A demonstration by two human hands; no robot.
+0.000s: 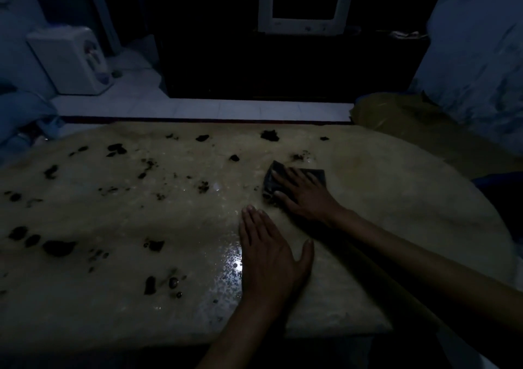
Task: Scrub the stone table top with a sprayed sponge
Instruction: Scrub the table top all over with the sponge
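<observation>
Sponge: the dark sponge is lying flat on the table, right of centre and toward the far edge, where the wet sheen is giving way to the drier right-hand part.
Right hand: the right hand is pressing down on the sponge with fingers spread and nearly straight, not curled round it; a flat palm is likely spreading pressure across the whole pad for scrubbing.
Left hand: the left hand is resting flat on the wet stone nearer the person, fingers straight and together, thumb out, holding nothing; it is probably bracing the body while the other arm is reaching.
Table surface: dark blotches are dotting the left and far parts; whether they are dirt or markings in the stone cannot be told in this dim light. Droplets are glinting just beside the left hand.
Surroundings: a pale appliance is standing on the floor beyond the table, and a white-framed monitor is sitting farther back.
</observation>
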